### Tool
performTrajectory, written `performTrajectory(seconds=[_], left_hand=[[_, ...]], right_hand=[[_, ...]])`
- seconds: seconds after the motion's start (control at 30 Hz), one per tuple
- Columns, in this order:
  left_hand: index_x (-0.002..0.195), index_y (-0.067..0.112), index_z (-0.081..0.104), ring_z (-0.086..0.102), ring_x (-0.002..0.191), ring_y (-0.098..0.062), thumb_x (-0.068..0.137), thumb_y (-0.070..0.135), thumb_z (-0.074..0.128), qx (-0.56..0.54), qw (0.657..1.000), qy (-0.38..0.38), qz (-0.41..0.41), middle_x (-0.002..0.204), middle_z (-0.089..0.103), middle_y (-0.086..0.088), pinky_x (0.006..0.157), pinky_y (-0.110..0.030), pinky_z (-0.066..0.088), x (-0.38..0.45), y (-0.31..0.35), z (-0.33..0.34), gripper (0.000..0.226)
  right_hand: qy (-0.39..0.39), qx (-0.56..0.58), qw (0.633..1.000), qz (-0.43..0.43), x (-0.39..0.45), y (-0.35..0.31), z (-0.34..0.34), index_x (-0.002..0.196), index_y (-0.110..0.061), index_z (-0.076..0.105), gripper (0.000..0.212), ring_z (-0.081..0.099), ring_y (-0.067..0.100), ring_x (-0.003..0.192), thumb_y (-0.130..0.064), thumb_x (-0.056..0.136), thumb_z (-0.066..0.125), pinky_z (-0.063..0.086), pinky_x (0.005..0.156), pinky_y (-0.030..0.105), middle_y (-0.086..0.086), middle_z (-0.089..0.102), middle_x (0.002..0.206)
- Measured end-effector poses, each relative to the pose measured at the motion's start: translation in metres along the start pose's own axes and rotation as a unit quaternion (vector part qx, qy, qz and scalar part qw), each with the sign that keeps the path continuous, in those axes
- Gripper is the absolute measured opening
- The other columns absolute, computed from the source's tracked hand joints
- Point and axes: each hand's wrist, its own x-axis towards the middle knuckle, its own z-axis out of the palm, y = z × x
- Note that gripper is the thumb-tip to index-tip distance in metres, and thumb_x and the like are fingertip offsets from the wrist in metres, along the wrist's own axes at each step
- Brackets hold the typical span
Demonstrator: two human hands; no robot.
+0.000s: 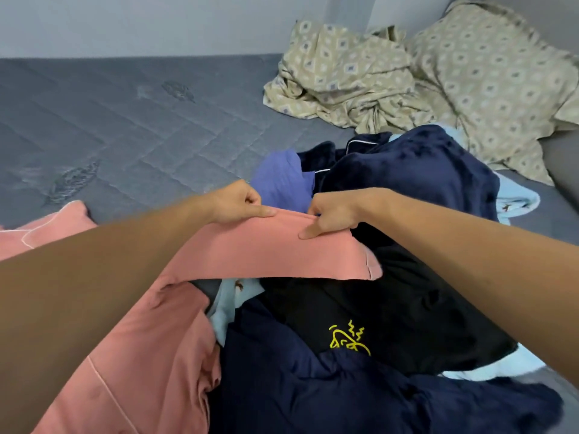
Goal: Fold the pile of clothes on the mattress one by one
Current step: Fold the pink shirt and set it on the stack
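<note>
Mattress: a grey quilted mattress (131, 126) fills the frame, bare across its far-left half, with a pale wall behind its far edge.
Bedding: a crumpled beige patterned sheet (347, 86) and a matching pillow (488, 73) sit bunched at the far-right corner.
Pile of clothes: a heap of garments (391, 308) covers the near-right part of the mattress, under and beyond both forearms.
Pink garment: a salmon-pink garment (257, 249) with pale piping runs from the near-left edge up to the hands, its upper edge lifted and stretched taut between them; another pink piece (47, 230) lies flat at the left edge.
Navy fleece: a plush dark-blue garment (413, 170) with white piping lies just beyond the right hand.
Black shirt: a black top (391, 311) with a yellow line drawing (349, 339) lies below the raised pink edge.
Navy fabric: more dark-blue cloth (329, 396) is bunched along the near edge.
Light-blue items: pale blue cloth (517, 198) peeks out at the right of the heap.
Purple cloth: a violet piece (282, 180) shows just behind the hands.
Left hand: the left hand (238, 202) pinches the pink edge, fingers curled, thumb lying along the fold.
Right hand: the right hand (332, 217) grips the same edge just beside it, thumb pressed on the cloth.
</note>
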Motion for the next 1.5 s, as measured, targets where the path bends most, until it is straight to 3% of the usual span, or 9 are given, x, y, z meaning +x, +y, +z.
performTrajectory(seconds=[0.17,0.3,0.4,0.5,0.63,0.8,1.03,1.3,1.5], left_hand=[[0.06,0.021,0.032,0.026,0.057,-0.013,0.095,0.039,0.074,0.037,0.995,0.092,0.019,0.054,0.027,0.011,0.06,-0.035,0.027,0.001,-0.004,0.028,0.057],[0.066,0.018,0.043,0.047,0.068,-0.023,0.096,0.047,0.067,0.124,0.982,0.142,-0.018,0.062,0.045,0.008,0.068,-0.039,0.038,-0.008,-0.011,0.044,0.048],[0.083,0.025,0.057,0.057,0.096,-0.026,0.096,0.044,0.065,0.178,0.967,0.182,-0.015,0.086,0.061,0.005,0.088,-0.043,0.044,-0.016,-0.01,0.057,0.025],[0.112,0.024,0.061,0.049,0.112,-0.025,0.095,0.044,0.068,0.186,0.96,0.207,-0.02,0.112,0.057,0.0,0.099,-0.045,0.04,-0.022,-0.011,0.066,0.026],[0.133,0.023,0.055,0.047,0.122,-0.029,0.098,0.046,0.062,0.195,0.952,0.231,-0.038,0.125,0.054,-0.003,0.102,-0.047,0.04,-0.034,-0.017,0.068,0.042],[0.143,0.021,0.052,0.047,0.128,-0.033,0.101,0.046,0.056,0.192,0.938,0.272,-0.093,0.135,0.053,-0.007,0.101,-0.05,0.042,-0.066,-0.041,0.065,0.049],[0.15,0.019,0.048,0.045,0.132,-0.032,0.1,0.043,0.058,0.173,0.919,0.307,-0.174,0.144,0.051,-0.008,0.105,-0.048,0.04,-0.167,-0.146,0.049,0.057],[0.159,0.022,0.033,0.03,0.149,-0.031,0.093,0.049,0.06,0.197,0.88,0.33,-0.279,0.163,0.033,-0.01,0.12,-0.047,0.024,-0.353,-0.307,0.008,0.077],[0.149,0.011,0.04,0.04,0.13,-0.037,0.09,0.055,0.065,0.095,0.838,0.386,-0.374,0.14,0.042,-0.015,0.104,-0.054,0.041,-0.438,-0.375,-0.001,0.077]], right_hand=[[0.067,-0.087,0.994,0.005,-0.001,0.016,0.025,0.072,-0.022,0.053,0.04,0.055,0.018,0.066,-0.053,0.092,0.07,0.038,0.056,0.033,-0.003,0.059,0.075],[0.155,-0.074,0.985,-0.018,0.003,0.027,0.052,0.069,-0.028,0.043,0.041,0.05,0.016,0.064,-0.049,0.092,0.07,0.031,0.052,0.03,-0.005,0.054,0.071],[0.165,-0.101,0.981,-0.005,0.006,0.03,0.064,0.093,-0.025,0.054,0.026,0.052,0.019,0.075,-0.048,0.096,0.064,0.038,0.062,0.033,-0.002,0.057,0.091],[0.219,-0.142,0.965,-0.005,0.01,0.028,0.073,0.129,-0.021,0.049,0.039,0.059,0.029,0.094,-0.045,0.1,0.058,0.048,0.075,0.041,0.003,0.058,0.11],[0.327,-0.205,0.921,-0.048,0.016,0.015,0.082,0.126,-0.016,0.047,0.036,0.052,0.027,0.108,-0.042,0.101,0.053,0.044,0.08,0.041,0.003,0.052,0.119],[0.336,-0.188,0.919,-0.08,0.037,-0.02,0.09,0.139,-0.015,0.045,0.042,0.049,0.028,0.115,-0.037,0.103,0.044,0.043,0.092,0.042,0.005,0.051,0.13],[0.291,-0.175,0.921,-0.192,0.108,-0.147,0.131,0.148,-0.014,0.044,0.051,0.048,0.031,0.128,-0.038,0.103,0.048,0.039,0.102,0.042,0.007,0.05,0.144],[0.252,-0.142,0.898,-0.332,0.181,-0.38,0.203,0.15,-0.011,0.046,0.055,0.04,0.033,0.143,-0.031,0.1,0.055,0.037,0.114,0.045,0.011,0.038,0.161],[0.191,-0.163,0.883,-0.397,0.213,-0.518,0.234,0.152,-0.011,0.046,0.055,0.041,0.031,0.143,-0.028,0.101,0.057,0.029,0.116,0.038,0.01,0.044,0.158]])
